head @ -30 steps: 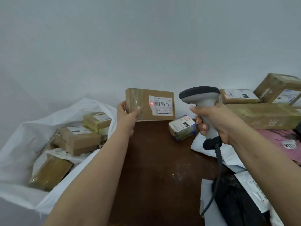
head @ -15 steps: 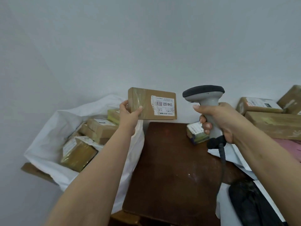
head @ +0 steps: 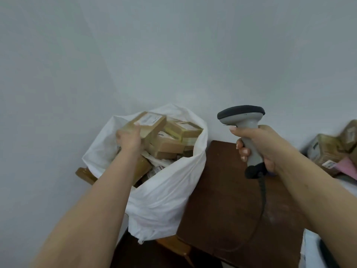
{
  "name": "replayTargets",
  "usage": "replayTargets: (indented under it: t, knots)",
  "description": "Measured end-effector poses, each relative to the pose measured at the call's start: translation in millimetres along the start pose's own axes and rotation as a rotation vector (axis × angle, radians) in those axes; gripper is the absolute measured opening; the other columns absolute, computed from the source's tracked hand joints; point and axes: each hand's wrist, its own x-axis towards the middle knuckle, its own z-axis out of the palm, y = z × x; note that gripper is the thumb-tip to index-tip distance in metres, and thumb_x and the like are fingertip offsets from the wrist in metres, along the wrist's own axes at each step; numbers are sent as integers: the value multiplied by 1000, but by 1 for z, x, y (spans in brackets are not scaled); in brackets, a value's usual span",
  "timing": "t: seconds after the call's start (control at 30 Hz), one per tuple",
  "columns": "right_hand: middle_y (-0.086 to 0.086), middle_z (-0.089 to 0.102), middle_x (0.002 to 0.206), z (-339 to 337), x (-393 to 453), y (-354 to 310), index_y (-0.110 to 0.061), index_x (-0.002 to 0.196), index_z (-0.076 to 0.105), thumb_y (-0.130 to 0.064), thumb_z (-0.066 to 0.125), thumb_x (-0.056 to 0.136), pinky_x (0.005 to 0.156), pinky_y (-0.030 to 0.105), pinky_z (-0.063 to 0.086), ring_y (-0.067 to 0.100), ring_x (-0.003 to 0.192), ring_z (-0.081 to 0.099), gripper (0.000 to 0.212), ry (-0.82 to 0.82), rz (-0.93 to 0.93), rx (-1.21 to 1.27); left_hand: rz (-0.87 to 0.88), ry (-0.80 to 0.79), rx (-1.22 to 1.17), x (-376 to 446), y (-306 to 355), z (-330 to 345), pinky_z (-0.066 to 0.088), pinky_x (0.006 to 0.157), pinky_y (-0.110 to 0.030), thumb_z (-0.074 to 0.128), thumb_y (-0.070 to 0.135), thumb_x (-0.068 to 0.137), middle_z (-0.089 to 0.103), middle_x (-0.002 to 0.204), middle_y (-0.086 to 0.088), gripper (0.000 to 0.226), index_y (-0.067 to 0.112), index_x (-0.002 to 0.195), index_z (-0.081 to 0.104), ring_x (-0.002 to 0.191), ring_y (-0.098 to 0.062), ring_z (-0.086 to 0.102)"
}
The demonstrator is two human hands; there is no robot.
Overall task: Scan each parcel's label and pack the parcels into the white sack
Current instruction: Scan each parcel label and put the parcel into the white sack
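Note:
My left hand [head: 129,139] grips a brown cardboard parcel [head: 148,123] with a white label, held over the open mouth of the white sack [head: 164,194]. Inside the sack lie several other taped brown parcels [head: 172,144]. My right hand [head: 258,144] holds a grey barcode scanner [head: 241,118] upright by its handle, above the dark wooden table [head: 228,206]. The scanner's black cable [head: 262,192] hangs down over the table.
More brown parcels [head: 328,149] and a pink mailer [head: 347,167] are piled at the table's right edge. A white bag [head: 313,250] lies at the bottom right. The sack rests on a wooden chair [head: 85,174] left of the table, against a plain wall.
My left hand carried the parcel from in front of the scanner leftward and down into the sack's mouth. The view swung left. My right hand kept hold of the scanner.

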Motion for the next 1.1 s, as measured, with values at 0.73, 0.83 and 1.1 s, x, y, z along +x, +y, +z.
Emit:
replayTargets:
  t: [0.73, 0.83, 1.1]
  knots:
    - [7, 45, 52, -254, -86, 50, -9, 93, 57, -16, 63, 94, 35, 19, 31, 12, 31, 35, 9, 608, 139, 189, 776, -987, 295, -283, -4, 318, 22, 108, -17, 67, 19, 89, 36, 149, -9, 66, 8, 146, 34, 139, -19, 33]
    - [6, 46, 51, -295, -94, 55, -8, 92, 57, -17, 65, 93, 35, 18, 31, 11, 31, 35, 12, 669, 148, 214, 818, -1107, 328, -326, -4, 358, 22, 105, -17, 70, 22, 88, 38, 147, -6, 68, 10, 145, 35, 136, -18, 34]
    - [6, 46, 53, -372, -102, 70, -8, 89, 55, -16, 68, 91, 43, 23, 34, 12, 35, 36, 15, 729, 157, 278, 1224, -1139, 740, -394, 3, 464, 30, 112, -48, 72, 35, 79, 31, 149, -16, 83, 10, 146, 31, 139, -33, 27]
